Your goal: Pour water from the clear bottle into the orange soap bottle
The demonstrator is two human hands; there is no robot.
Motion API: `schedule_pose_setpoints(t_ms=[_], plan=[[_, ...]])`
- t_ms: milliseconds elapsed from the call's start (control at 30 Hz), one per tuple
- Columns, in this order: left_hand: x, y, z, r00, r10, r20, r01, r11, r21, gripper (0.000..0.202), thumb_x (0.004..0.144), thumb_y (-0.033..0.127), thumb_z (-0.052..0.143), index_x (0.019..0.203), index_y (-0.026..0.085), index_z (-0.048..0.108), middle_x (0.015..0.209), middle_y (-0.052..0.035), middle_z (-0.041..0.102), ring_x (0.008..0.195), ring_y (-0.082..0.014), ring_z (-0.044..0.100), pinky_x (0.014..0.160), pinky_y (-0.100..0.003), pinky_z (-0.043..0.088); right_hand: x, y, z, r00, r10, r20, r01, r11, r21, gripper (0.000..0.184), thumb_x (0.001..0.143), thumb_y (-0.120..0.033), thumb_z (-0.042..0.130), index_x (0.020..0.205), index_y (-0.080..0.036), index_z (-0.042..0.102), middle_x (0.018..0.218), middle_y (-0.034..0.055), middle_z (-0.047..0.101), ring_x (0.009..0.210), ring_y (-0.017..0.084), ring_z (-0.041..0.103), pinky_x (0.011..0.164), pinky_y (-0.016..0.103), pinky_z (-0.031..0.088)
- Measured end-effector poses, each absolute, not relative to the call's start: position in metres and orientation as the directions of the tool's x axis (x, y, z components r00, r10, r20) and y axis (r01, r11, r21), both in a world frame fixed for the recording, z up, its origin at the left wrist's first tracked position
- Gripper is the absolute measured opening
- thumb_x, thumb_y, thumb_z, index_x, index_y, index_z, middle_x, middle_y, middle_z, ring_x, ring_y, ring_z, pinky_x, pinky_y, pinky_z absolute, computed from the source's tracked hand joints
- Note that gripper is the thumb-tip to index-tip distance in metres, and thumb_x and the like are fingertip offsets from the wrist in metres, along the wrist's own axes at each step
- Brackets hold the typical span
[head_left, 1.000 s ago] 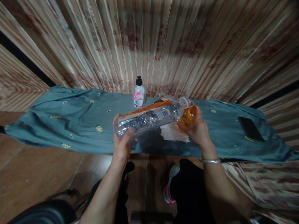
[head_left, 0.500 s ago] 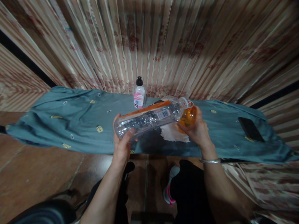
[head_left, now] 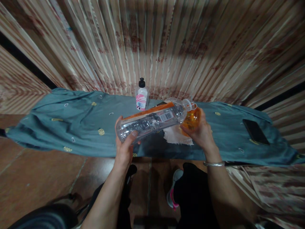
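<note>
Wrapped around the base of a large clear plastic bottle [head_left: 152,120], my left hand [head_left: 125,144] holds it nearly on its side, its neck pointing right and slightly up. An orange label with a barcode runs along the bottle. My right hand [head_left: 201,130] grips an orange see-through cup [head_left: 191,119]. The bottle's mouth is right at the cup's rim; whether they touch I cannot tell. Whether liquid is flowing is also unclear. Beneath the cup lies a pale sheet of paper [head_left: 176,136] with a ragged edge, partly covered by the bottle and my right hand.
A small pump-less bottle with a black cap and pink label [head_left: 141,97] stands at the back. On the right lies a black phone [head_left: 256,132]. A green patterned cloth [head_left: 81,124] covers the narrow table, and a pleated curtain [head_left: 147,41] hangs behind.
</note>
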State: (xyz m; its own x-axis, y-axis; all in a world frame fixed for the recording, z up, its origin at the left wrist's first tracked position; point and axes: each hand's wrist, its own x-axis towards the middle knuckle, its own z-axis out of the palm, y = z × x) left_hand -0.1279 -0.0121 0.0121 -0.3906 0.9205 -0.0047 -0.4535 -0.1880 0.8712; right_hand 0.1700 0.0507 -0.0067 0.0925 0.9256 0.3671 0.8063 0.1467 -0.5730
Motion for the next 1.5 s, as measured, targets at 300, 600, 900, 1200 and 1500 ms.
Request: schedule_pose_setpoints(t_ms=[300,600,900,1200,1500], plan=[[-0.1262,-0.0116,0.0126,-0.392,0.92,-0.021,-0.428,-0.162,0.889,0.106,0.061,0.05,0.101,0.157,0.034,0.06,0.114,-0.0047,0.073,0.084,-0.0221,0.065,0.057,-0.029,0.051,0.1712,0.0517,-0.0086,0.105,0.927,0.36,0.82,0.124,-0.559,0.109,0.08,-0.046,0.084,0.174,-0.016,0.036,0.14,0.0226,0.082,0.12,0.046,0.084,0.1,0.06,0.069],[-0.1267,-0.0108,0.0104,-0.39,0.921,0.007,-0.45,-0.197,0.871,0.101,0.064,0.046,0.102,0.156,0.034,0.062,0.112,-0.0047,0.073,0.08,-0.0207,0.066,0.055,-0.027,0.051,0.1714,0.052,-0.0099,0.088,0.924,0.372,0.82,0.145,-0.554,0.11,0.082,-0.046,0.083,0.176,-0.017,0.033,0.142,0.0225,0.082,0.125,0.047,0.083,0.102,0.061,0.069],[-0.1253,-0.0101,0.0102,-0.409,0.912,0.0,-0.47,-0.21,0.857,0.092,0.061,0.044,0.104,0.146,0.032,0.068,0.106,-0.0033,0.072,0.078,-0.0193,0.065,0.051,-0.024,0.049,0.1712,0.0509,-0.0072,0.105,0.926,0.363,0.824,0.123,-0.553,0.111,0.08,-0.047,0.085,0.174,-0.015,0.036,0.145,0.0237,0.081,0.123,0.047,0.083,0.101,0.059,0.069],[-0.1268,-0.0109,0.011,-0.4,0.917,-0.007,-0.474,-0.201,0.858,0.091,0.061,0.043,0.104,0.145,0.032,0.068,0.108,-0.0034,0.072,0.078,-0.0188,0.067,0.052,-0.023,0.049,0.1699,0.0503,-0.0084,0.096,0.923,0.373,0.822,0.138,-0.553,0.109,0.083,-0.045,0.083,0.176,-0.018,0.034,0.141,0.0203,0.083,0.121,0.045,0.084,0.099,0.057,0.07],[-0.1263,-0.0103,0.0108,-0.41,0.912,-0.019,-0.467,-0.192,0.863,0.1,0.059,0.046,0.104,0.15,0.03,0.066,0.108,-0.0041,0.072,0.078,-0.0204,0.065,0.052,-0.027,0.052,0.1703,0.0512,-0.0072,0.101,0.925,0.367,0.826,0.128,-0.549,0.111,0.08,-0.047,0.084,0.174,-0.015,0.035,0.144,0.0237,0.08,0.126,0.047,0.082,0.103,0.061,0.069]])
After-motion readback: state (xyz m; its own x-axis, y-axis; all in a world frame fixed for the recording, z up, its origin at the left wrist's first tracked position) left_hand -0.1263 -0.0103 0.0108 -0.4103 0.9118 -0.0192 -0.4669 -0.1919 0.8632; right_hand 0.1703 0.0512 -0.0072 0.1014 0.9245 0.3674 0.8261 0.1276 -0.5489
